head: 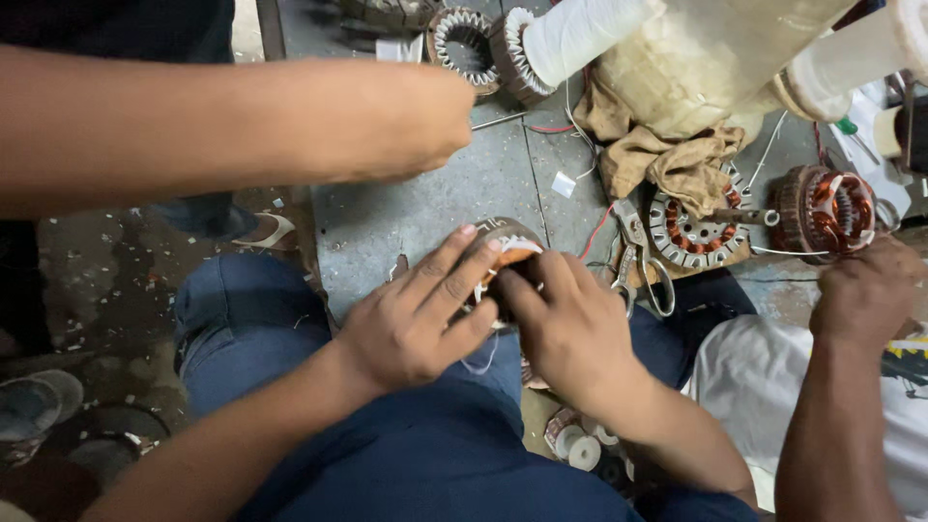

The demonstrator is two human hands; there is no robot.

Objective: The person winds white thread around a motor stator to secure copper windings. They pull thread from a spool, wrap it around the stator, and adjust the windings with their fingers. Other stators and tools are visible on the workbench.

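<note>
A small round motor stator (507, 242) with copper windings and white insulation rests at the near edge of a grey metal workbench (425, 198). My left hand (416, 314) wraps its left side, fingers laid over the top. My right hand (565, 324) grips its right side, fingertips pressed into the windings. A thin white thread hangs below the stator over my blue-trousered lap.
Another person's arm (222, 126) reaches across the top left. A second person's hand (865, 290) works at the right near a copper-wound stator (831, 208). Scissors (643, 256), a bare stator (691, 232), cloth rags (667, 159) and white rolls (580, 34) lie on the bench.
</note>
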